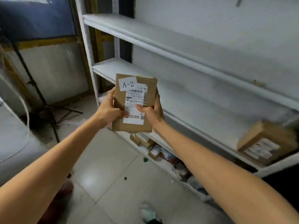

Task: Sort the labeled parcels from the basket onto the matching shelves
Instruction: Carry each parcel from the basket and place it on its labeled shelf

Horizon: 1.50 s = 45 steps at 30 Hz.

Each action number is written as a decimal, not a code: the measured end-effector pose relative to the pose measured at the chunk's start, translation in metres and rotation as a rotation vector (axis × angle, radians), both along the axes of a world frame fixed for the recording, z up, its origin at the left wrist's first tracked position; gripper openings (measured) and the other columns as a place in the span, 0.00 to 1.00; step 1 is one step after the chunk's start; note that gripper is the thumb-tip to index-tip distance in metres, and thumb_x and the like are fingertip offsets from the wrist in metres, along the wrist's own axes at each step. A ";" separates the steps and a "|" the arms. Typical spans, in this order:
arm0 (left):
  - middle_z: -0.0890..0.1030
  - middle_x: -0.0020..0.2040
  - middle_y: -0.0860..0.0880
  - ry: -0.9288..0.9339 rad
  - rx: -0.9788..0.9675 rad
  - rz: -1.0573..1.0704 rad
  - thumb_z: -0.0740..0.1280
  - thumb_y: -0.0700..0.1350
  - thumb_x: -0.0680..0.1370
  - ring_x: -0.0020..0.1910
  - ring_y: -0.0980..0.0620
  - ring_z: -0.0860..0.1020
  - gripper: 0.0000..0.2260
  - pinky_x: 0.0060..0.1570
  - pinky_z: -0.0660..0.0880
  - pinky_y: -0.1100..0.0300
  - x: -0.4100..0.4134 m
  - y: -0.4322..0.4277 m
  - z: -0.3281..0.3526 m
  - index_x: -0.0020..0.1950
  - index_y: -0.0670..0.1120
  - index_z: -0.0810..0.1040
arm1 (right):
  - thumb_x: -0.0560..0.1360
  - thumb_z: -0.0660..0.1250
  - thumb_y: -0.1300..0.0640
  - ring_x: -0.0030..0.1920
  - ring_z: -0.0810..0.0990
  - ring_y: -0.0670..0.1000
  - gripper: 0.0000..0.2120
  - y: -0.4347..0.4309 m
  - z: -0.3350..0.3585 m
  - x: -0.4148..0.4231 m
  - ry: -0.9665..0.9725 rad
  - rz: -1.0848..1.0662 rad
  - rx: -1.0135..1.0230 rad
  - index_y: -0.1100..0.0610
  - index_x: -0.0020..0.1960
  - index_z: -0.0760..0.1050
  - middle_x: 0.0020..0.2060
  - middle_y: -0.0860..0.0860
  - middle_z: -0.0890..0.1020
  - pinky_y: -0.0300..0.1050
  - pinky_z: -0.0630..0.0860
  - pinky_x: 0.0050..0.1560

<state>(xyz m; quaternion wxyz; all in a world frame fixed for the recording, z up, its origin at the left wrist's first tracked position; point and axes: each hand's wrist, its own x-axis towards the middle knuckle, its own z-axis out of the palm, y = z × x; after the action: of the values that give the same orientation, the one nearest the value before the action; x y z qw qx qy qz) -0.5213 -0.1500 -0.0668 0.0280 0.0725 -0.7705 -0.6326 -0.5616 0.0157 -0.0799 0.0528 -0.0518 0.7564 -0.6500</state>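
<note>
White shelving [161, 49] fills right of frame; my left grip [110, 110], right grip [153, 112] both clasp A-2 parcel [134, 96] at centre.

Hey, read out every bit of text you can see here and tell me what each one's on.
"A-2": white sticker on the brown parcel held by the left hand and right hand.
"4-00 384": top of that parcel's shipping label.
Rest of that label: too small to read.
Label on the box at right: blurred.
Small parcels lower down: unreadable.
</note>
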 end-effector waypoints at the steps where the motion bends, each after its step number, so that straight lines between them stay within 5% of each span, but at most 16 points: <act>1: 0.75 0.61 0.51 -0.001 0.000 -0.039 0.73 0.29 0.66 0.61 0.48 0.75 0.42 0.61 0.75 0.44 -0.004 0.016 -0.004 0.74 0.54 0.60 | 0.64 0.73 0.58 0.56 0.80 0.50 0.46 0.018 -0.003 0.005 -0.012 -0.052 -0.015 0.38 0.74 0.55 0.61 0.44 0.79 0.57 0.79 0.56; 6: 0.76 0.50 0.57 -0.004 0.028 -0.219 0.74 0.31 0.68 0.51 0.51 0.79 0.37 0.53 0.79 0.51 -0.009 0.107 -0.026 0.73 0.49 0.63 | 0.65 0.72 0.62 0.57 0.79 0.49 0.46 0.104 -0.018 0.043 -0.063 -0.306 -0.018 0.38 0.75 0.55 0.61 0.44 0.79 0.55 0.77 0.59; 12: 0.75 0.52 0.56 -0.039 0.150 -0.413 0.72 0.28 0.68 0.50 0.51 0.79 0.39 0.39 0.80 0.63 -0.023 0.199 -0.042 0.74 0.47 0.61 | 0.68 0.69 0.67 0.60 0.76 0.50 0.45 0.188 -0.019 0.060 -0.098 -0.503 -0.039 0.43 0.77 0.53 0.62 0.47 0.79 0.48 0.75 0.59; 15: 0.75 0.52 0.54 -0.065 0.177 -0.456 0.73 0.27 0.67 0.49 0.49 0.80 0.40 0.46 0.81 0.52 -0.044 0.230 -0.042 0.74 0.47 0.61 | 0.70 0.69 0.67 0.60 0.76 0.49 0.43 0.217 -0.018 0.046 -0.092 -0.550 -0.050 0.46 0.77 0.53 0.63 0.49 0.78 0.44 0.74 0.58; 20: 0.75 0.52 0.51 -0.080 0.172 -0.471 0.73 0.30 0.68 0.47 0.51 0.80 0.37 0.42 0.82 0.57 -0.091 0.266 -0.040 0.72 0.47 0.62 | 0.71 0.70 0.60 0.60 0.75 0.51 0.39 0.253 -0.026 0.003 -0.135 -0.582 -0.018 0.50 0.76 0.54 0.64 0.49 0.77 0.47 0.71 0.60; 25: 0.75 0.53 0.51 -0.100 0.115 -0.460 0.76 0.35 0.67 0.52 0.43 0.80 0.36 0.50 0.80 0.43 -0.140 0.295 -0.048 0.70 0.47 0.63 | 0.73 0.71 0.58 0.54 0.75 0.49 0.30 0.288 -0.039 -0.044 -0.222 -0.581 0.028 0.53 0.70 0.60 0.51 0.44 0.78 0.35 0.69 0.43; 29: 0.75 0.53 0.48 -0.111 0.092 -0.440 0.76 0.32 0.66 0.53 0.39 0.79 0.34 0.49 0.79 0.38 -0.173 0.311 -0.062 0.66 0.46 0.63 | 0.71 0.72 0.64 0.64 0.73 0.54 0.37 0.311 -0.046 -0.078 -0.307 -0.532 0.055 0.58 0.72 0.54 0.63 0.53 0.76 0.49 0.70 0.65; 38: 0.73 0.59 0.48 -0.129 0.159 -0.637 0.74 0.30 0.62 0.57 0.46 0.77 0.45 0.42 0.82 0.52 -0.235 0.343 -0.093 0.74 0.50 0.58 | 0.62 0.80 0.63 0.56 0.77 0.51 0.32 0.344 -0.063 -0.130 -0.283 -0.635 0.326 0.55 0.56 0.63 0.55 0.52 0.79 0.41 0.74 0.52; 41: 0.70 0.64 0.47 -0.172 0.217 -0.750 0.70 0.23 0.65 0.60 0.48 0.74 0.48 0.43 0.81 0.54 -0.244 0.354 -0.105 0.76 0.52 0.53 | 0.61 0.81 0.63 0.58 0.76 0.52 0.37 0.352 -0.069 -0.142 -0.285 -0.707 0.331 0.59 0.63 0.64 0.56 0.53 0.79 0.41 0.73 0.52; 45: 0.68 0.66 0.48 -0.177 0.272 -0.795 0.68 0.20 0.66 0.61 0.48 0.74 0.49 0.46 0.82 0.51 -0.254 0.371 -0.115 0.76 0.53 0.50 | 0.60 0.82 0.60 0.65 0.72 0.54 0.48 0.364 -0.085 -0.151 -0.316 -0.766 0.296 0.57 0.72 0.59 0.64 0.54 0.75 0.52 0.72 0.66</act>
<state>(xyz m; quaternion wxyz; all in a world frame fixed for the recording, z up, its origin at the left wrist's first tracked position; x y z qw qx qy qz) -0.7756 0.2207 -0.1814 -0.2939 -0.1730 -0.6477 -0.6813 -0.7122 0.3799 -0.1648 -0.0703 0.3407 0.7885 -0.5072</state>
